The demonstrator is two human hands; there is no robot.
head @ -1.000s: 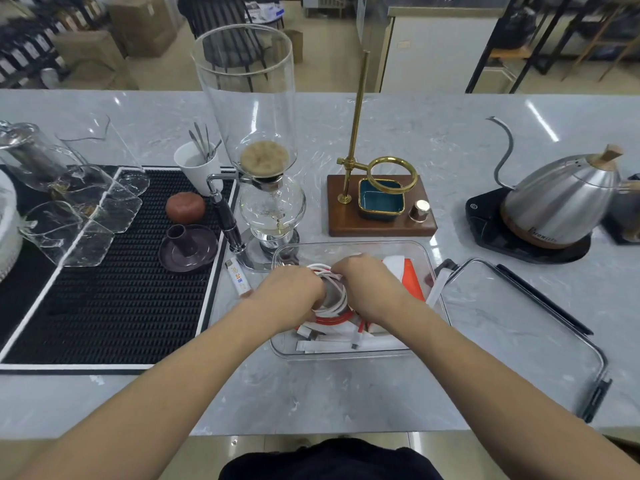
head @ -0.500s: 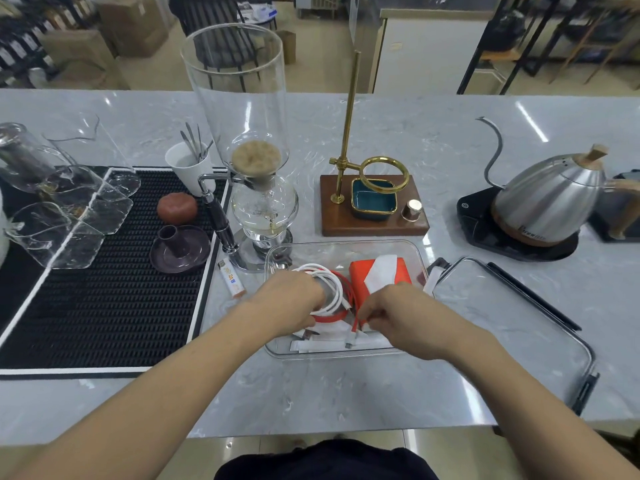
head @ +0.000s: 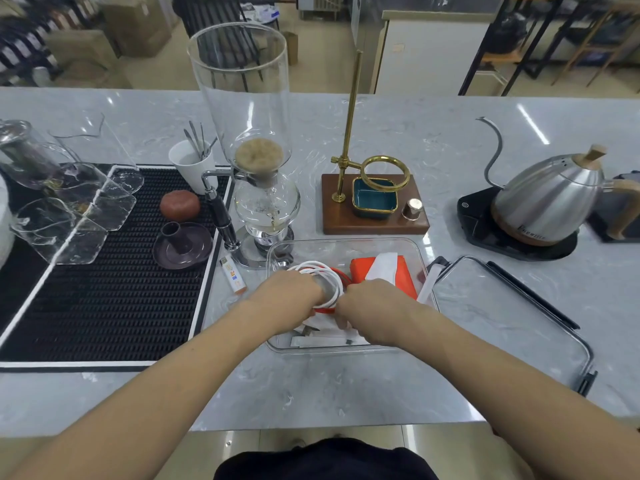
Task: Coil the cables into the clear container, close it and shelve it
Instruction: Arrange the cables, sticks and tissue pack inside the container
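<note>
A clear container stands open on the marble counter in front of me. Inside it lie a white coiled cable, a red cable under it, an orange and white packet and some white adapters near the front wall. My left hand grips the white coil from the left. My right hand pinches the cables at the coil's near side. The container's clear lid lies flat on the counter to the right.
A glass siphon coffee maker stands just behind the container. A wooden dripper stand and a steel kettle on its base lie behind and right. A black ribbed mat with glassware covers the left. A small lighter lies beside the container.
My right hand drew back to the right off the coil, then returned to it and now pinches the cables. My left hand has stayed on the white coil.
</note>
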